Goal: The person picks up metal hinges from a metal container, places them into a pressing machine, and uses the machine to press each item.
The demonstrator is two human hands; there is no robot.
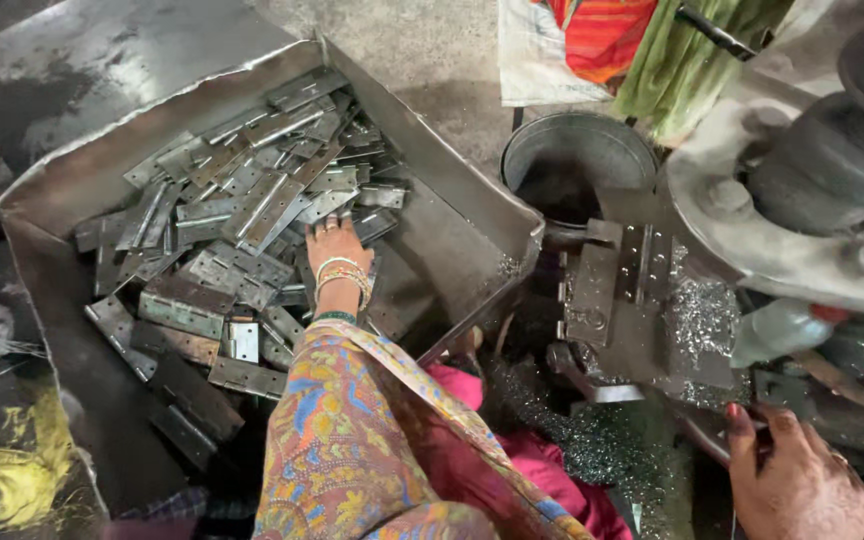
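My left hand (335, 243), with bangles at the wrist and a patterned sleeve, reaches into a big sheet-metal bin (452, 190) and rests on a heap of flat grey metal hinges (242, 215). Its fingers are spread on the hinges near the heap's right side; whether it grips one I cannot tell. My right hand (797, 480) is at the bottom right, resting on a dark lever or bar beside the machine fixture (617, 290), where a drilled hinge plate lies clamped.
Metal shavings (697, 315) cover the fixture and the floor below it. A round steel bucket (577, 155) stands behind the fixture. A large machine wheel (822, 150) fills the top right. Orange and green cloth (642, 45) hangs at the top.
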